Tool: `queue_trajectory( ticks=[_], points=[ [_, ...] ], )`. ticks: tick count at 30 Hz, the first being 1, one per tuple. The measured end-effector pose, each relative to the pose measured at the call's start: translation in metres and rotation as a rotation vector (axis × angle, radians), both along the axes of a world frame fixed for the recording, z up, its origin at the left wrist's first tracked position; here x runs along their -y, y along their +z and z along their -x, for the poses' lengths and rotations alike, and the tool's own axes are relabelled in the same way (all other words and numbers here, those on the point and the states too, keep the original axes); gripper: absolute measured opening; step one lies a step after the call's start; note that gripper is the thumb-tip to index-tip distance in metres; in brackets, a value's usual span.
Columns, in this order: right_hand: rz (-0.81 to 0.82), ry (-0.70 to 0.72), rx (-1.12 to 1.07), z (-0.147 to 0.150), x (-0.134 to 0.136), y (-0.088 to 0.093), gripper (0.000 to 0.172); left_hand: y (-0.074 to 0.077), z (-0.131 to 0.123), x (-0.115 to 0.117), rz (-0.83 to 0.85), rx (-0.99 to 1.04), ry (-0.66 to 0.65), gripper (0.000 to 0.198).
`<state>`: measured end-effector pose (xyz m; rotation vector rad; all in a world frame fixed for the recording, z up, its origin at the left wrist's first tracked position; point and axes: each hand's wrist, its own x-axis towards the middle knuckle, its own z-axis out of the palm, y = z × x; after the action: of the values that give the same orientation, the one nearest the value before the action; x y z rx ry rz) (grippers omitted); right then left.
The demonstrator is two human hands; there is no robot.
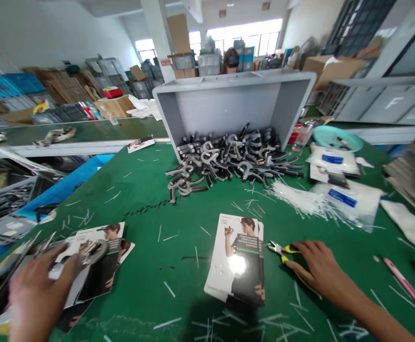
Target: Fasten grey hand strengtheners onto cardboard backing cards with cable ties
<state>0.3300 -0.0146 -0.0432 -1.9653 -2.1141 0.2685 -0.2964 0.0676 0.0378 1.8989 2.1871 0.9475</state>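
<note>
At the lower left, my left hand [41,289] is over a pile of printed cards [102,275], its fingers bent beside a grey and metal part [95,251] on the top card; whether they grip it is unclear. On the right, my right hand [317,270] rests on yellow-handled cutting pliers [288,254], fingers on the handles, jaws pointing left. Between the hands lies a stack of printed cards [237,261]. Behind it, a heap of black and grey hand grips [225,156] spills from a grey crate [225,107] tipped on its side.
White cable ties [300,199] lie by plastic bags [353,202] at the right. Cut tie scraps dot the green table [139,266]. A pink tool [409,289] lies far right, a teal plate [337,138] behind. Blue bin [70,183] at left. A person [230,61] is behind the crate.
</note>
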Motion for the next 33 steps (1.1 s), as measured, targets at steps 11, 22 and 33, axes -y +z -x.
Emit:
queue_trajectory(
  ticks=[11, 22, 33],
  points=[
    [0.144, -0.205, -0.003, 0.030, -0.199, 0.032, 0.032, -0.092, -0.284, -0.009, 0.318, 0.714, -0.372, 0.040],
    [0.254, -0.118, -0.577, 0.001, -0.191, 0.047, 0.022, -0.056, -0.266, 0.000, 0.448, 1.237, -0.322, 0.036],
    [0.037, 0.025, -1.236, 0.176, -0.065, 0.032, 0.022, -0.040, -0.254, 0.005, 0.436, 1.353, -0.328, 0.036]
  ],
)
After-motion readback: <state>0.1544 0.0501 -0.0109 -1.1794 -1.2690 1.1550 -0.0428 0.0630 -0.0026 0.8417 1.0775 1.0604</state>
